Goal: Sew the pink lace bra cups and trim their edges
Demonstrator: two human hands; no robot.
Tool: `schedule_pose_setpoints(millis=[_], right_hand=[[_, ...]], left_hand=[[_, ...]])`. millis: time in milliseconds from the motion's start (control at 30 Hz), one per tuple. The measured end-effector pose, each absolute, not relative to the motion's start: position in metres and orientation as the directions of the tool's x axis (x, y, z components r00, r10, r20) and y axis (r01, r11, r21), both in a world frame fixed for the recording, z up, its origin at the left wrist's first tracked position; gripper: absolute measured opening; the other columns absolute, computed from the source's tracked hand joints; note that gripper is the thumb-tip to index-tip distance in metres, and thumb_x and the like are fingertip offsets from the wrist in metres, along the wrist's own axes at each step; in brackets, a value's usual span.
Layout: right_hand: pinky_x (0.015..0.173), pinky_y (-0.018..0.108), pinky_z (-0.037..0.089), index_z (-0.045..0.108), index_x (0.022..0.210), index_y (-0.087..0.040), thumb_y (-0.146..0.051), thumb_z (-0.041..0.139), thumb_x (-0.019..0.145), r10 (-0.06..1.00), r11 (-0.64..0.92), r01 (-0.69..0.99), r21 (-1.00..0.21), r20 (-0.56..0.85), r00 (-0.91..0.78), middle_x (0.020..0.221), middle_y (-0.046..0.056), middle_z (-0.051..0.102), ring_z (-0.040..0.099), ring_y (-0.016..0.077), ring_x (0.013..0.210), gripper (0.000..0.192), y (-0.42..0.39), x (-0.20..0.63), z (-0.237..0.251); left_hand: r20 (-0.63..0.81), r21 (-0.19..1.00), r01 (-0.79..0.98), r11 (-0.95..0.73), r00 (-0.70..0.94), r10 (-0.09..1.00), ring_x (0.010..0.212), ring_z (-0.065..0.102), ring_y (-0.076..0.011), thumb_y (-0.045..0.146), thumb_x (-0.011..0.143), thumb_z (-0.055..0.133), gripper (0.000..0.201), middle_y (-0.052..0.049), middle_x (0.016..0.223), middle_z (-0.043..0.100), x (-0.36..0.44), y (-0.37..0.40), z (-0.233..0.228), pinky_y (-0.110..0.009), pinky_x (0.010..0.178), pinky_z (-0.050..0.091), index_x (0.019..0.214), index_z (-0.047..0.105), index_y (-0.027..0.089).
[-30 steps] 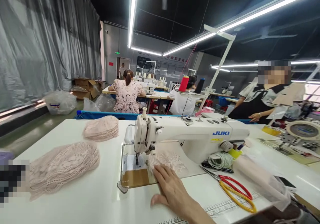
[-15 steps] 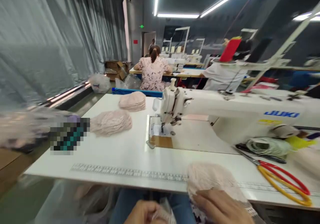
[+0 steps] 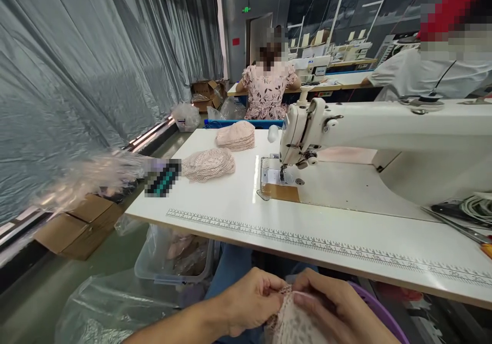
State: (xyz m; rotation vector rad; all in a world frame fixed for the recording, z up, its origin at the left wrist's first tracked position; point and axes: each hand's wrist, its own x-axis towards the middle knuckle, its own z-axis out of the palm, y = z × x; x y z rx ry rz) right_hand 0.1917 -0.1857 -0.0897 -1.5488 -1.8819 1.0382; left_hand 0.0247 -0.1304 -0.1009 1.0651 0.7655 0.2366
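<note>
Pale pink lace fabric [image 3: 294, 316] hangs in front of my lap, just below the table's front edge. My left hand [image 3: 255, 300] pinches its upper edge between thumb and fingers. Close beside it, my right hand [image 3: 330, 303] is closed on the same lace from the right, fingers bent over it. The lower part of the lace runs out of view. On the white sewing table [image 3: 215, 200] lie two piles of pink pieces: a lace stack [image 3: 211, 164] and a smoother stack [image 3: 236, 135] behind it.
A white sewing machine [image 3: 346, 123] stands on the table, scissors [image 3: 461, 228] at its right. A printed ruler [image 3: 269, 234] runs along the front edge. Below are a clear plastic bin [image 3: 172, 277] and a cardboard box [image 3: 80, 226]. Another person [image 3: 265, 90] sits ahead.
The lace my right hand rested on at the table's front edge is gone from there. Both hands are now together on lace above my lap. My view has turned left and downward.
</note>
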Motion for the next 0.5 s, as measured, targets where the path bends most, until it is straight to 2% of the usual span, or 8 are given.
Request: schedule_pose_setpoints(millis=[100,267,400,500], right_hand=[[0.049,0.021,0.031,0.048,0.075,-0.021,-0.042,0.040,0.089,0.964,-0.032,0.538,-0.842,-0.169,-0.207,0.063,-0.004,0.048,0.040,0.0108,0.056,0.026,-0.180,0.185,-0.099],[0.050,0.022,0.028,0.042,0.073,-0.022,-0.044,0.035,0.090,0.955,-0.042,0.495,-0.868,-0.181,-0.236,0.060,-0.006,0.041,0.036,0.0109,0.055,0.029,-0.184,0.184,-0.101],[0.052,0.022,0.029,0.041,0.075,-0.023,-0.043,0.032,0.091,0.960,-0.005,0.532,-0.847,-0.153,-0.236,0.062,-0.005,0.043,0.040,0.0116,0.057,0.027,-0.186,0.182,-0.098],[0.053,0.022,0.030,0.043,0.075,-0.023,-0.043,0.033,0.091,0.974,-0.016,0.594,-0.804,-0.147,-0.173,0.065,-0.005,0.048,0.044,0.0121,0.060,0.028,-0.188,0.179,-0.099]], left_hand=[[-0.429,0.840,0.132,0.527,0.755,0.496,0.049,0.031,-0.0057,0.020,0.061,0.049,0.008,0.005,0.052,0.038,0.018,-0.130,-0.098,-0.022,0.050,0.022,0.055,0.048,0.014],[-0.435,0.821,0.144,0.553,0.784,0.442,0.050,0.031,-0.0067,0.017,0.055,0.045,0.004,0.004,0.053,0.039,0.008,-0.127,-0.094,-0.022,0.050,0.021,0.055,0.047,0.014],[-0.422,0.812,0.124,0.571,0.801,0.426,0.050,0.027,-0.0069,0.014,0.050,0.043,0.009,0.004,0.052,0.035,0.006,-0.127,-0.095,-0.023,0.050,0.019,0.056,0.049,0.013],[-0.429,0.791,0.114,0.601,0.805,0.410,0.051,0.030,-0.0075,0.014,0.044,0.041,0.018,0.002,0.054,0.039,0.005,-0.128,-0.098,-0.022,0.052,0.020,0.058,0.052,0.012]])
